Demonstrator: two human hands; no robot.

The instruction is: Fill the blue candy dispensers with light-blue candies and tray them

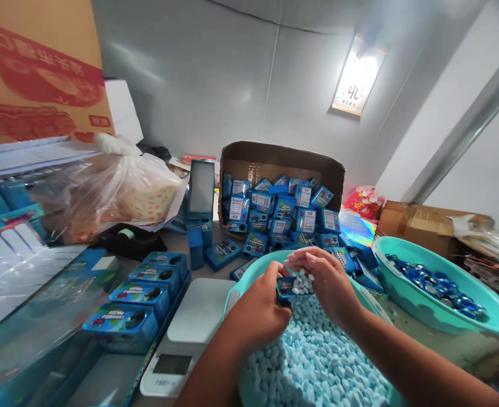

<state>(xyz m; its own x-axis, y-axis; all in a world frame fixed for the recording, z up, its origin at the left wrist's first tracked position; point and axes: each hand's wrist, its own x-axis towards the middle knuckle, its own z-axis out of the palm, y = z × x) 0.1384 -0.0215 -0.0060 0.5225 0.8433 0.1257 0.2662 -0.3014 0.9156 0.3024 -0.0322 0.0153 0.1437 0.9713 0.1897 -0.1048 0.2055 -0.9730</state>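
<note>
Over a round turquoise plastic basin (249,270), both bare hands are meeting at one small blue printed card box (284,288). The left hand (267,305) is gripping this box, fingers and thumb closed about its sides, its mouth facing the right hand. The right hand (333,287) is curving half-wide just beside that mouth, fingers bent and palm turned inward; whether it is bearing sweets of its own, I cannot tell. A cluster of white pebble-shaped sweets (302,284) is showing at the mouth, between box and right palm, while a broad bed of pale blue-white sweets (317,356) is lying in the basin below. Step in hand, by judgement: loading the box by hand. The next move, I judge, is calling for a steady left grip and a guiding right palm, so that any strays are dropping into the basin. A flat white scale (201,308) is standing just beside the basin, probably serving for weight checks; its dark display is not giving a legible figure. Left of it, four upright blue boxes with dark round tops (122,325) are standing in a row in a long blue card tray (105,381). Behind, a brown cardboard carton (281,151) is holding a heap of similar blue boxes (283,206).
</note>
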